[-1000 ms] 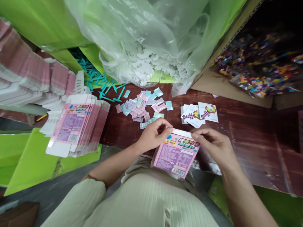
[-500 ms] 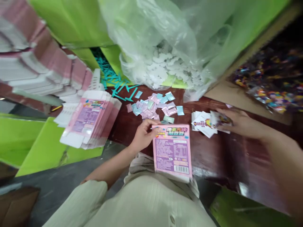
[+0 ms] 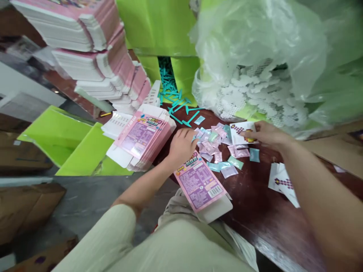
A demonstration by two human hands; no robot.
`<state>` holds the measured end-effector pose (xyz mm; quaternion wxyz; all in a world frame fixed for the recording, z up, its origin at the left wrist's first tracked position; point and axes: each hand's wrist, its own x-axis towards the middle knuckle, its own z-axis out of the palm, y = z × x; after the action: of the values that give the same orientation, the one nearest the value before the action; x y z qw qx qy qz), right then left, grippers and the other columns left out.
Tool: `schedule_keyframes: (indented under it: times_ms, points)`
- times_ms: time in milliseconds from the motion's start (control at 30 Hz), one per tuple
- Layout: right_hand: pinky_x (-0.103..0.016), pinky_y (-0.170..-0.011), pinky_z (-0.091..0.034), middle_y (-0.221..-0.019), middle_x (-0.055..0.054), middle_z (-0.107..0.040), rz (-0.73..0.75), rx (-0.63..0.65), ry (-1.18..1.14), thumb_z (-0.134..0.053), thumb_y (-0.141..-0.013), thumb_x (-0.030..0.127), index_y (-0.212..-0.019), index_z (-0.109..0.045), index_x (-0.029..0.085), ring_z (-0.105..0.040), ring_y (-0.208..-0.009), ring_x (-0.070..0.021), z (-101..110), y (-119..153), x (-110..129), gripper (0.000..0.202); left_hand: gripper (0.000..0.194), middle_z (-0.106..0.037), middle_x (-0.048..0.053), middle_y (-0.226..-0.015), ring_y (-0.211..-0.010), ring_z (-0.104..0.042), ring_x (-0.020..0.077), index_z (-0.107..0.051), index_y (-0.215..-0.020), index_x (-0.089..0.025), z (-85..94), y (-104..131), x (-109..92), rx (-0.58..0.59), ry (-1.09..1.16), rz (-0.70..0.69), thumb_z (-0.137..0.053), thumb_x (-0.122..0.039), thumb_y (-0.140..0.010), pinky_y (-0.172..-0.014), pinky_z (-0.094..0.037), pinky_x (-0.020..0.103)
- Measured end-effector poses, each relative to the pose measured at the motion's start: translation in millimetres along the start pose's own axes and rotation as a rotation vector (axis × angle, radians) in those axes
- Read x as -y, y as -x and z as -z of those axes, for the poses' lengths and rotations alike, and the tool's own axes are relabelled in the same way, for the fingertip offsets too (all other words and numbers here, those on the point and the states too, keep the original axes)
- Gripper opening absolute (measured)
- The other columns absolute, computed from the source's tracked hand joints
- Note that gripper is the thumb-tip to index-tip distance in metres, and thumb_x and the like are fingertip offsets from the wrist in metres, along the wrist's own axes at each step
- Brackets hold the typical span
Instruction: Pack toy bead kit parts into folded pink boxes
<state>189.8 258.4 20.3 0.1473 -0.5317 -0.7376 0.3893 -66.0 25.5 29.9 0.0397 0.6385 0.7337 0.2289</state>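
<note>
My left hand [image 3: 183,145] lies across the top end of a pink and purple printed box [image 3: 200,183], its fingers stretched to the left edge of a pile of small pastel sachets [image 3: 211,141]. The thumb is hidden. The box rests tilted between the table edge and my lap, a white flap sticking out at its lower end. Above the right side of the pile, my right hand [image 3: 262,134] pinches a white card [image 3: 238,130] with a pixel sword picture, thumb on top. More such cards [image 3: 279,179] lie on the table under my right forearm.
Flat pink boxes [image 3: 141,136] are stacked at the left, with taller stacks [image 3: 93,64] behind. Teal plastic hammer-shaped pieces [image 3: 176,98] spill from a green carton. A clear bag [image 3: 255,41] holds white perforated pieces [image 3: 255,87]. The dark red table [image 3: 252,204] ends near my lap.
My view has turned left. The right hand has moved from the cards to the sachets with a card. The left hand has slid off its grip on the box top towards the sachets; the box tilts.
</note>
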Motion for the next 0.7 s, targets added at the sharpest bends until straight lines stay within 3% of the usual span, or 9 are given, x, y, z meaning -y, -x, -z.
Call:
schedule_keyframes:
  times_ms: [100,200,333,400,500,600,700]
  points:
    - [-0.034,-0.065,-0.039,-0.059,-0.005,-0.063,-0.115,0.091,0.212,-0.096,-0.068,0.032,-0.063,-0.068,0.015,-0.057,-0.059,-0.0157,-30.2,-24.0,13.2,0.033,0.040,-0.065,0.022,-0.145,-0.137,-0.054,0.0370,-0.064,-0.139,-0.015,-11.9,-75.9,7.1,0.148,-0.249,0.271,-0.041,-0.011,-0.106,-0.111,-0.045,0.051]
    - [-0.035,-0.069,-0.039,-0.067,-0.008,-0.068,-0.133,0.073,0.283,-0.092,-0.073,0.033,-0.065,-0.068,0.016,-0.062,-0.067,-0.0188,-30.4,-24.0,10.8,0.030,0.040,-0.068,0.027,-0.137,-0.131,-0.060,0.0396,-0.067,-0.134,-0.008,-20.1,-107.5,15.1,0.204,-0.299,0.384,-0.039,-0.008,-0.105,-0.105,-0.047,0.051]
    - [-0.033,-0.073,-0.046,-0.087,-0.011,-0.078,-0.152,0.000,0.264,-0.087,-0.073,0.028,-0.083,-0.074,0.017,-0.071,-0.080,-0.0245,-16.8,-4.8,3.6,0.019,0.040,-0.071,0.026,-0.128,-0.122,-0.065,0.0366,-0.067,-0.133,-0.009,-19.5,-100.4,14.0,0.190,-0.279,0.385,-0.042,-0.005,-0.103,-0.100,-0.051,0.046]
    - [-0.033,-0.074,-0.051,-0.090,-0.009,-0.080,-0.154,0.004,0.219,-0.086,-0.075,0.034,-0.088,-0.077,0.019,-0.073,-0.083,-0.0258,-8.5,8.6,3.2,0.022,0.040,-0.070,0.024,-0.130,-0.123,-0.064,0.0350,-0.069,-0.131,-0.010,-15.3,-92.4,12.7,0.175,-0.267,0.368,-0.043,-0.003,-0.101,-0.101,-0.051,0.043]
    - [-0.033,-0.078,-0.058,-0.101,-0.006,-0.083,-0.110,0.136,-0.122,-0.085,-0.077,0.049,-0.100,-0.080,0.023,-0.076,-0.089,-0.0253,3.1,30.9,9.7,0.035,0.039,-0.067,0.020,-0.133,-0.124,-0.063,0.0323,-0.072,-0.126,-0.014,-9.7,-84.7,12.3,0.162,-0.247,0.346,-0.042,-0.006,-0.103,-0.105,-0.049,0.041]
    - [-0.037,-0.081,-0.062,-0.109,-0.007,-0.083,-0.084,0.320,-0.504,-0.092,-0.068,0.058,-0.107,-0.081,0.024,-0.076,-0.092,-0.0262,3.2,44.5,23.6,0.052,0.033,-0.065,0.021,-0.135,-0.127,-0.062,0.0336,-0.072,-0.128,-0.013,-7.3,-79.8,13.2,0.166,-0.241,0.369,-0.048,-0.013,-0.104,-0.108,-0.048,0.041]
    - [-0.036,-0.079,-0.062,-0.103,-0.009,-0.083,-0.006,0.361,-0.391,-0.085,-0.074,0.068,-0.103,-0.078,0.020,-0.075,-0.087,-0.0240,-20.2,37.6,44.7,0.056,0.032,-0.068,0.021,-0.134,-0.129,-0.062,0.0343,-0.070,-0.132,-0.012,-1.4,-67.4,12.8,0.185,-0.234,0.384,-0.053,-0.019,-0.105,-0.109,-0.048,0.043]
